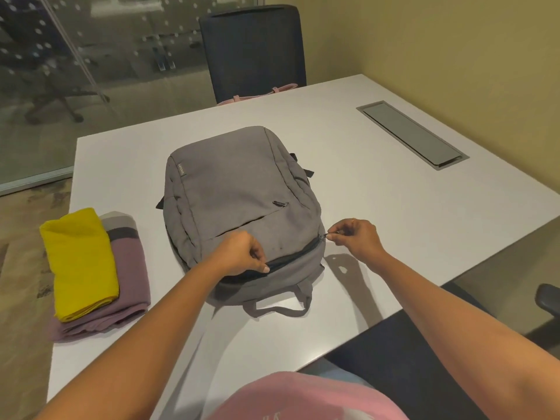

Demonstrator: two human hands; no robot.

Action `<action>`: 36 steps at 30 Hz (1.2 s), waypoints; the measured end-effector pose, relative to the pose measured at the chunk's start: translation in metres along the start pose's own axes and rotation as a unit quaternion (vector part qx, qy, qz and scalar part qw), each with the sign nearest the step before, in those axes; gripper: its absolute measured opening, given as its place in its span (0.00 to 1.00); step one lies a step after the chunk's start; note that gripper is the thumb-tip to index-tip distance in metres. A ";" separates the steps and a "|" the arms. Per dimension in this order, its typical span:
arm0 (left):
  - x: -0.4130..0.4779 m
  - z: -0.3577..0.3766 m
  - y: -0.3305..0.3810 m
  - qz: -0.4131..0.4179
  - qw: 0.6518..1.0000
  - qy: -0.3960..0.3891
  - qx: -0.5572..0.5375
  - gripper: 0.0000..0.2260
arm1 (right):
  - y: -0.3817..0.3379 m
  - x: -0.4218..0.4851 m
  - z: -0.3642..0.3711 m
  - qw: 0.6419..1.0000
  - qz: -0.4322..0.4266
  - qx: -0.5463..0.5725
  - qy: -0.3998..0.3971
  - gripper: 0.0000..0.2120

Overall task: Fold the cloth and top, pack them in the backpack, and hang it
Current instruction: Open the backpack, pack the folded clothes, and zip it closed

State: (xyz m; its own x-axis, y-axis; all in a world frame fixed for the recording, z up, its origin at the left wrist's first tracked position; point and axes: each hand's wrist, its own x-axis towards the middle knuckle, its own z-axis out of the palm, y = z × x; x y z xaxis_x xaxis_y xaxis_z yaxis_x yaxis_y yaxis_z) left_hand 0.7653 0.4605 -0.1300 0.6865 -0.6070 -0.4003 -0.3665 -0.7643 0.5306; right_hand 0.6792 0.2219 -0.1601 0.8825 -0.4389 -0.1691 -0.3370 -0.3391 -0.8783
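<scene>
A grey backpack (236,189) lies flat on the white table (378,201), its top handle towards me. Its main zipper (291,256) runs along the near end and shows a dark gap. My left hand (242,253) pinches the fabric at the left end of that gap. My right hand (356,237) pinches the zipper pull at the backpack's right corner. At the table's left edge a folded yellow top (80,262) lies on a folded mauve cloth (130,268) with grey and dark stripes.
A dark office chair (254,50) stands at the far side, with something pink on its seat. A grey cable hatch (412,134) is set into the table at the right. A glass wall runs along the left, a yellow wall along the right.
</scene>
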 end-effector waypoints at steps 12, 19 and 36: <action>0.066 0.022 0.087 -0.019 0.986 0.145 0.075 0.21 | 0.006 0.000 -0.011 0.998 -0.001 0.070 -0.005 0.05; 0.085 0.008 0.089 -0.045 0.997 0.062 0.016 0.15 | 0.017 0.014 -0.011 0.997 0.002 0.074 0.010 0.07; 0.102 -0.077 0.056 -0.083 0.991 0.072 -0.077 0.09 | 0.003 0.124 0.001 0.990 0.042 0.109 0.082 0.04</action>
State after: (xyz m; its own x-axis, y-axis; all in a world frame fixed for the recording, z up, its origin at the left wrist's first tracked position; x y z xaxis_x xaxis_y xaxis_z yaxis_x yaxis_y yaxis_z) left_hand 0.8632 0.3722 -0.0834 0.8154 -0.4307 -0.3868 -0.1490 -0.8019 0.5786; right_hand 0.7876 0.1674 -0.1842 0.7836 -0.5926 -0.1865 -0.3127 -0.1169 -0.9426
